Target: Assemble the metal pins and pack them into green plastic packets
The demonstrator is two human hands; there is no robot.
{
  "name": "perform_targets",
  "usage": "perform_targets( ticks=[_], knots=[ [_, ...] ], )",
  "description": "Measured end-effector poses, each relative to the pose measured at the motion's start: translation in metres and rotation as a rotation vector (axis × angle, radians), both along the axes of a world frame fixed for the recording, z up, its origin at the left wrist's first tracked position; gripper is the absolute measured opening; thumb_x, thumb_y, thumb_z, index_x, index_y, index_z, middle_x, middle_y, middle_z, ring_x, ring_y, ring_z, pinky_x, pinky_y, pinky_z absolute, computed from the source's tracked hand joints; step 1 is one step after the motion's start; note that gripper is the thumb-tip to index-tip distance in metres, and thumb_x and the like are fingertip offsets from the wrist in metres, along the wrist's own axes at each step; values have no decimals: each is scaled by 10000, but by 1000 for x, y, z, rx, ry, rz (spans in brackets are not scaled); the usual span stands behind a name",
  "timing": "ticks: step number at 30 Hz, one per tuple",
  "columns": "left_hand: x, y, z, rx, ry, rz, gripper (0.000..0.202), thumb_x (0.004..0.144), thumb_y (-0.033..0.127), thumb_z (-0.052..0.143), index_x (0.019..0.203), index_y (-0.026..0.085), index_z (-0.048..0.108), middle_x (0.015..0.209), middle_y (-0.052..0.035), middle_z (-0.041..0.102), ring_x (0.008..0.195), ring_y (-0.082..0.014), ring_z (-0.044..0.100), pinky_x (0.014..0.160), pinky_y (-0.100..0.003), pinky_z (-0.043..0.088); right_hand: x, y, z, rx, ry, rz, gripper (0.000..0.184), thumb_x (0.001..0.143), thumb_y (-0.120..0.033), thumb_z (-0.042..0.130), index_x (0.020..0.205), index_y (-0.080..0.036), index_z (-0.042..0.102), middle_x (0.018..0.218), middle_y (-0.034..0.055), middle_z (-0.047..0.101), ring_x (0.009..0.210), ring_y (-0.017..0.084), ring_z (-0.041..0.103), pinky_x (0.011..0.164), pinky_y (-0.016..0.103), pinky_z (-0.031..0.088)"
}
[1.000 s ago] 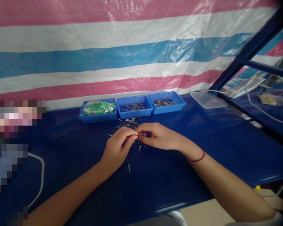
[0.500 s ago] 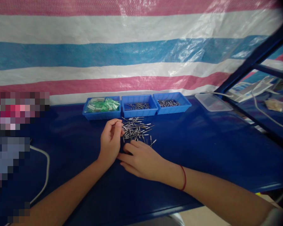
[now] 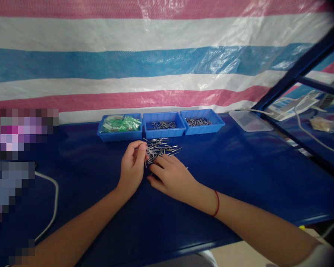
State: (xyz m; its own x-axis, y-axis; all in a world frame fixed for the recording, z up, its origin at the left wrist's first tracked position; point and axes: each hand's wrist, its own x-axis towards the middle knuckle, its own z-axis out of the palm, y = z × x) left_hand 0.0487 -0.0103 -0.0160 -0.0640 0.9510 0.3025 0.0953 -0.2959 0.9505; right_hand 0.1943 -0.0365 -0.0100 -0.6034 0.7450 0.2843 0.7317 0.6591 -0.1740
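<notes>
A loose pile of thin silver blind rivets (image 3: 158, 146) lies on the dark blue table. At the pile's left side is my left hand (image 3: 133, 157), its fingers curled and the thumb pressed toward the index finger; what it holds is hidden. My right hand (image 3: 174, 176) reaches over the near edge of the pile with fingers bent and apart, the fingertips among the rivets. It covers part of the pile, and I see nothing gripped in it.
Behind the pile stand three blue bins: the left bin (image 3: 119, 137) with green-and-clear plastic packets, the middle bin (image 3: 165, 133) and right bin (image 3: 206, 129) with rivets. A clear plastic lid (image 3: 250, 121) lies to the right. A white cable (image 3: 55, 196) runs at left.
My right hand has moved forward and slightly right, from the near side of the pile onto its edge, covering rivets there. My left hand has shifted slightly right.
</notes>
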Motion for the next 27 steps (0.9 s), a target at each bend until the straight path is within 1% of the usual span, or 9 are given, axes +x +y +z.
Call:
perform_targets(
  ticks=[3, 6, 8, 11, 15, 17, 19, 22, 27],
  knots=[
    [-1, -1, -1, 7, 40, -6, 202, 922, 350, 504, 974, 175, 588, 656, 30, 548, 593, -96, 529, 588, -211, 441, 6, 5, 0, -40, 102, -29, 111, 852, -230, 559, 917, -165, 622, 902, 87, 631, 870, 225, 546, 771, 351, 404],
    [-2, -3, -2, 23, 101, -16, 194, 919, 328, 508, 996, 176, 600, 742, 7, 593, 628, -98, 555, 617, -216, 460, 10, 8, 4, -140, 344, -62, 139, 833, -170, 551, 964, -167, 597, 832, 46, 629, 795, 183, 565, 739, 308, 426],
    [-2, -4, -3, 37, 132, -23, 188, 913, 323, 516, 993, 181, 610, 786, -3, 617, 635, -99, 567, 622, -219, 471, 12, 8, 7, -227, 499, -67, 144, 852, -184, 538, 987, -177, 589, 774, 16, 615, 722, 152, 563, 688, 275, 431],
    [-3, -5, -5, 46, 131, -44, 186, 900, 332, 535, 978, 188, 621, 820, -12, 637, 648, -110, 586, 614, -221, 480, 13, 10, 10, -313, 629, -49, 130, 889, -240, 525, 980, -189, 603, 769, 10, 627, 669, 131, 557, 640, 252, 431],
    [-2, -6, -5, 43, 124, -70, 183, 894, 335, 543, 967, 189, 625, 841, -19, 645, 658, -119, 599, 618, -227, 484, 14, 14, 9, -347, 671, -23, 139, 904, -243, 513, 923, -191, 640, 841, 33, 664, 728, 142, 584, 667, 262, 444],
    [-2, -6, -4, 57, 139, -85, 173, 903, 325, 530, 958, 190, 622, 835, -20, 642, 665, -122, 600, 621, -230, 485, 14, 15, 9, -358, 678, 1, 159, 912, -234, 499, 902, -198, 653, 843, 31, 672, 752, 147, 590, 691, 270, 446],
    [-2, -7, -3, 83, 160, -100, 168, 915, 313, 512, 956, 192, 620, 836, -24, 638, 674, -122, 599, 622, -231, 485, 14, 16, 10, -363, 688, 13, 167, 913, -227, 498, 881, -201, 660, 829, 27, 673, 740, 144, 586, 683, 268, 440],
    [-2, -9, -2, 124, 188, -119, 172, 930, 299, 489, 960, 190, 619, 869, -32, 630, 692, -119, 598, 635, -234, 489, 15, 17, 10, -369, 702, -10, 145, 901, -216, 517, 867, -190, 655, 802, 25, 667, 699, 135, 569, 648, 259, 425],
    [-2, -9, -2, 169, 211, -135, 147, 929, 279, 498, 967, 195, 612, 931, -41, 607, 746, -127, 603, 658, -240, 496, 16, 17, 9, -350, 734, -41, 108, 884, -210, 539, 847, -189, 638, 759, 14, 643, 678, 131, 552, 643, 255, 420]
  ],
)
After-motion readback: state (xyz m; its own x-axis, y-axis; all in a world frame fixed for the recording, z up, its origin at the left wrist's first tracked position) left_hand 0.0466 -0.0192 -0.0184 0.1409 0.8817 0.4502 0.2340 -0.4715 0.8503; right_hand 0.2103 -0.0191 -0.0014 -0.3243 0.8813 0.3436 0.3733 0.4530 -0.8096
